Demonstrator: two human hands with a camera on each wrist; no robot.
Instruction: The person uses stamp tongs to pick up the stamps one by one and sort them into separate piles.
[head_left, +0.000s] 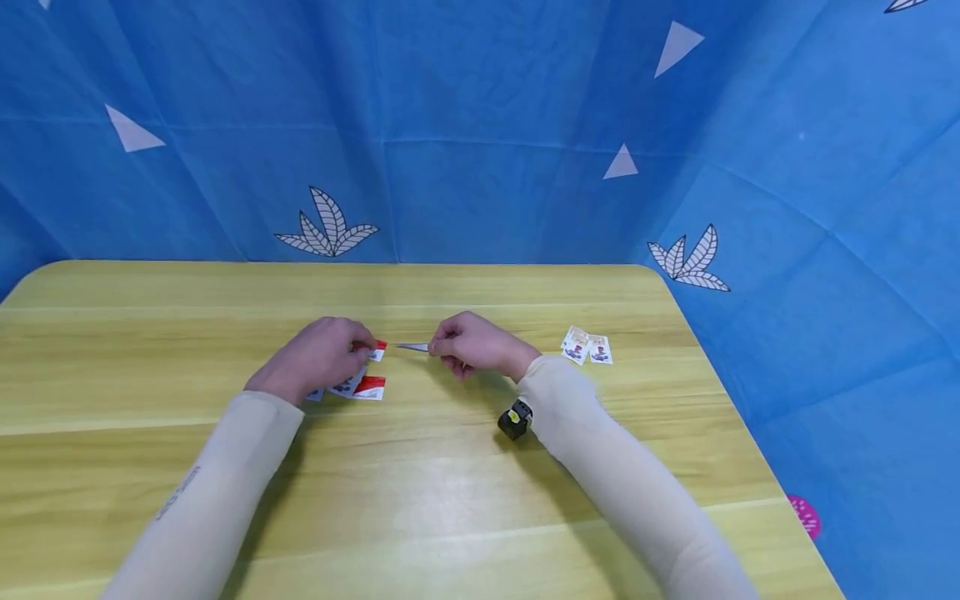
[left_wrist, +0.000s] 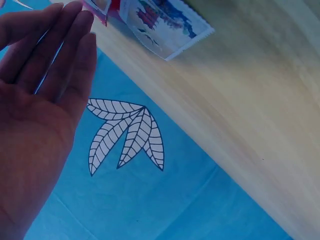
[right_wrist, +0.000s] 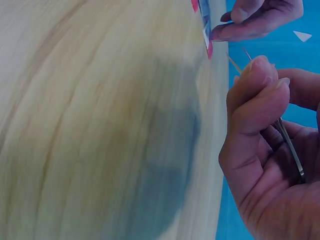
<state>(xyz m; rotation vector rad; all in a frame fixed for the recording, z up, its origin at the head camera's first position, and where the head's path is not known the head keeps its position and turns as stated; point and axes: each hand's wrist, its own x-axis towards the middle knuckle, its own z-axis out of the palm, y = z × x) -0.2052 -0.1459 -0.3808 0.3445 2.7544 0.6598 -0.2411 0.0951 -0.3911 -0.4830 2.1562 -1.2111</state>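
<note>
My left hand (head_left: 318, 358) is over a small group of stamp-like paper pieces at the left, its fingers nearly straight in the left wrist view. Its fingertips are at a small red-and-white piece (head_left: 379, 350), partly hidden by the hand. Below lies another red-and-white piece (head_left: 369, 388), overlapped by a picture stamp (head_left: 347, 384). That group also shows as a picture stamp (left_wrist: 167, 30) with a notched edge. My right hand (head_left: 476, 342) pinches metal tweezers (head_left: 412, 347) between thumb and fingers. The tweezers' two tips point left toward the pieces and are slightly apart, with nothing visible between them.
A few more picture stamps (head_left: 576, 346) lie overlapping to the right of my right hand. A black camera (head_left: 514, 420) hangs at the right wrist. The light wooden table (head_left: 442, 500) ends at a blue patterned cloth (head_left: 480, 108) at the back and right.
</note>
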